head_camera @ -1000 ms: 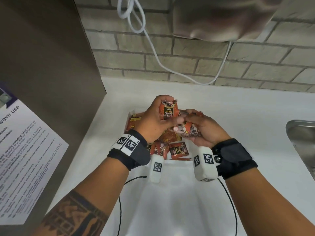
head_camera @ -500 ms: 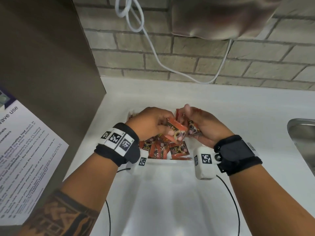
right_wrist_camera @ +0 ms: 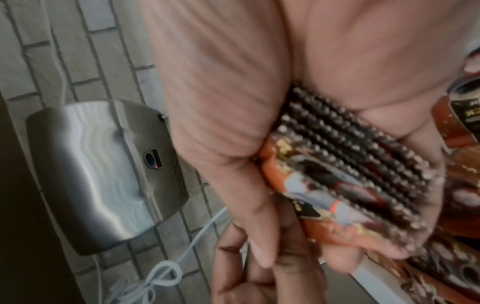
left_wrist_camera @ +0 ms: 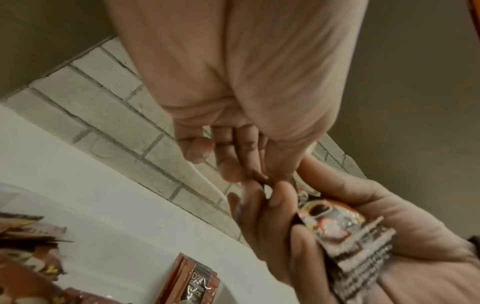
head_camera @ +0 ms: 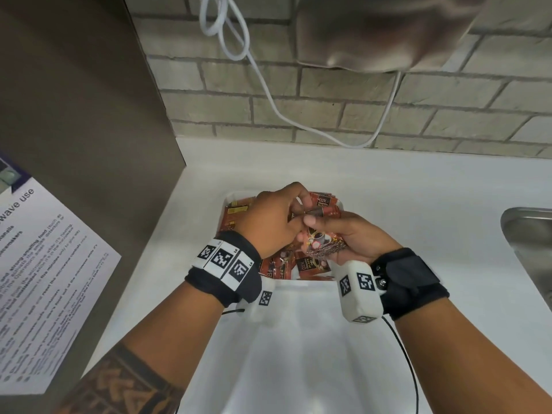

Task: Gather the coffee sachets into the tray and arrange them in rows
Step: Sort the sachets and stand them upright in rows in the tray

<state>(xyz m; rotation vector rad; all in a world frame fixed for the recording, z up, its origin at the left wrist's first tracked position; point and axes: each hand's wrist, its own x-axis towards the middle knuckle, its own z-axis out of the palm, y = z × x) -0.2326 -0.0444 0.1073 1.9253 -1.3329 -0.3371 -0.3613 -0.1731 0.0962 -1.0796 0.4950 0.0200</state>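
Observation:
My right hand [head_camera: 319, 234] grips a stack of red-brown coffee sachets [head_camera: 324, 246] above the white tray [head_camera: 298, 282]. In the right wrist view the stack [right_wrist_camera: 337, 185] lies in the palm with its crimped edges showing. My left hand [head_camera: 298, 210] is curled against the top of that stack. Its fingertips [left_wrist_camera: 228, 170] pinch the dark edge of a sachet there, touching the right fingers. Loose sachets [head_camera: 312, 265] lie jumbled in the tray under both hands, and others [head_camera: 236, 213] are at its far left. One sachet [left_wrist_camera: 197, 288] stands against the tray wall.
A steel hand dryer [head_camera: 373, 31] hangs on the brick wall, with a white cable [head_camera: 268, 97] looping below it. The edge of a steel sink [head_camera: 528, 234] is at the right. A brown panel carrying a printed notice [head_camera: 44, 264] stands close on the left.
My left hand brought its single upright sachet down to the right hand's stack. Both hands have closed together over the tray.

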